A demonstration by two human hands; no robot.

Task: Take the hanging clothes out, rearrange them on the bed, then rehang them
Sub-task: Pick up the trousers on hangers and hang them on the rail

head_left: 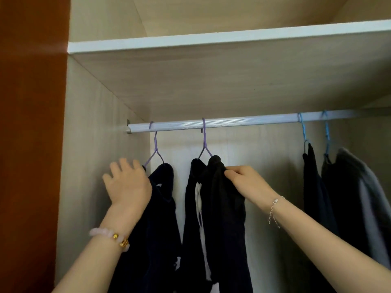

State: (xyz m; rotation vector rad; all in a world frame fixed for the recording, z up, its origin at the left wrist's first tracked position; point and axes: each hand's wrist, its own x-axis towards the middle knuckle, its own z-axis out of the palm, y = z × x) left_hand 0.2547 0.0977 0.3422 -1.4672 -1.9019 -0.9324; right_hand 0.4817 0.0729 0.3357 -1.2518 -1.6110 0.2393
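Rail [232, 122]: two purple hangers [204, 140], two blue hangers [302, 128]. Left hand [127, 185] released, by first garment [163, 208]; right hand [247, 182] pinching second garment [224, 208].

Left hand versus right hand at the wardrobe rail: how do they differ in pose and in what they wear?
The left hand is open, fingers spread, by the navy garment; the right hand pinches the black garment near its top. The left wrist wears a pink bead bracelet; the right wrist a thin silver chain. Both are raised below the rail at clothes on purple hangers.
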